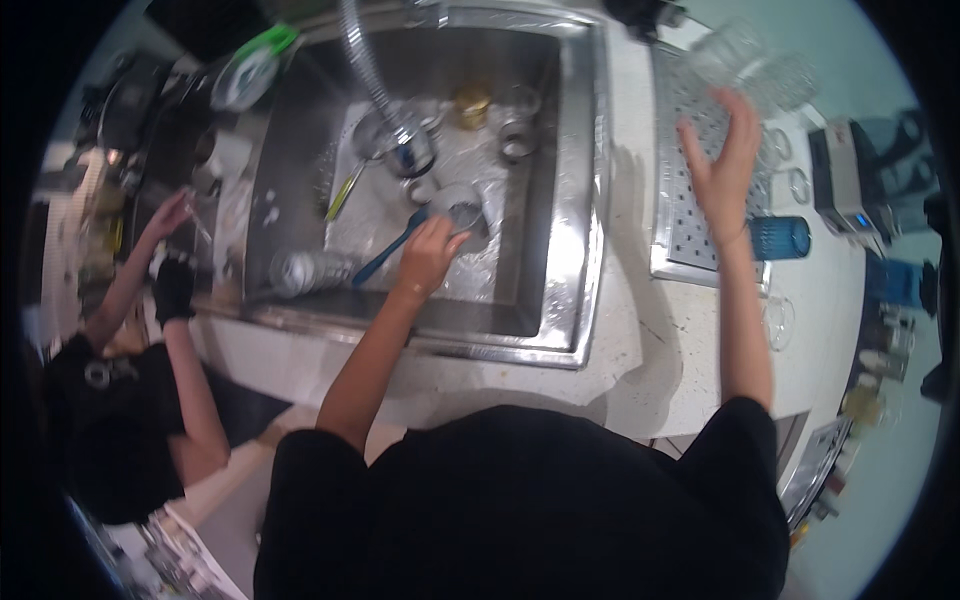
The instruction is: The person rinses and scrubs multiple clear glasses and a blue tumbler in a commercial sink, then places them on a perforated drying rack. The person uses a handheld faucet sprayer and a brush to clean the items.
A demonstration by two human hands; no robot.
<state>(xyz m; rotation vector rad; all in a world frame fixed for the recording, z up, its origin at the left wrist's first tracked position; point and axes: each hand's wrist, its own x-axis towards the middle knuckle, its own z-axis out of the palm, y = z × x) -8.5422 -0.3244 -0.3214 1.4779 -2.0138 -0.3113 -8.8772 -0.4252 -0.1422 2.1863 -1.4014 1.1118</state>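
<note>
Down in the steel sink (577, 187), my left hand (429, 255) grips the near side of a pale cup (456, 199); blur hides its exact material. A blue-handled utensil (382, 256) slants beneath that hand, and I cannot tell whether the fingers touch it. My right hand (724, 161) is raised over a perforated metal drain tray (679, 236), fingers spread and holding nothing. Clear glasses (780, 79) stand past its fingertips at the tray's far end. Beside my right wrist, a blue ribbed tumbler (781, 237) lies on its side or tilts; which one is unclear.
A sprayer head (411, 154) on a coiled hose hangs over the sink. Around it are a green-handled strainer (345, 193), a gold-coloured vessel (472, 105) and a small metal cup (517, 140). A co-worker's gloved hand (174, 285) is at left. A clear glass (778, 322) sits on the right counter.
</note>
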